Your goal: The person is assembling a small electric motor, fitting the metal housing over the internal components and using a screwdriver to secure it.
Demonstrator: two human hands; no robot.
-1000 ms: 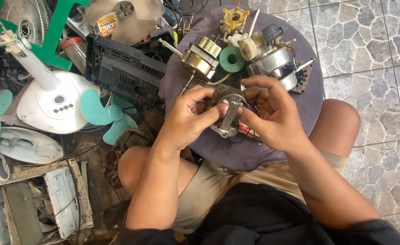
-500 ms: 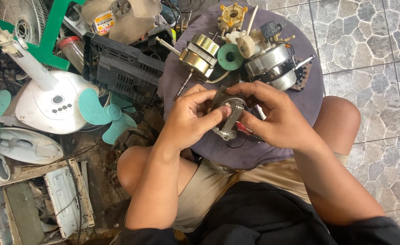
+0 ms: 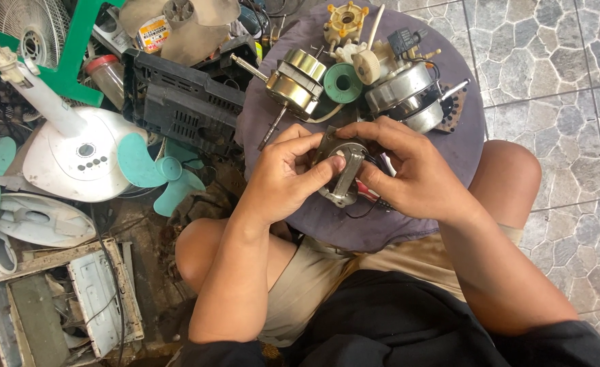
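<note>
Both hands hold a small grey metal fan motor housing (image 3: pixel 344 173) over a round purple-grey stool top (image 3: pixel 463 146). My left hand (image 3: pixel 283 173) grips its left side, thumb pressed on the front bracket. My right hand (image 3: pixel 408 170) wraps the right side, fingers curled over the top edge. Black wires and something red show under the right hand. Behind the hands lie a brass-coloured motor with a shaft (image 3: pixel 293 85), a green spool (image 3: pixel 343 83) and a silver motor casing (image 3: pixel 402 95).
A yellow plastic gear part (image 3: pixel 344 20) sits at the stool's far edge. Left of it are a black slotted plastic cover (image 3: pixel 177 109), a white fan base (image 3: pixel 75 156), teal fan blades (image 3: pixel 153 173) and a green frame (image 3: pixel 69 47). Stone-patterned tiles (image 3: pixel 558 81) lie to the right.
The motor housing has been turned in the hands and sits a little higher; the left thumb now presses on its front bracket. The camera has shifted slightly.
</note>
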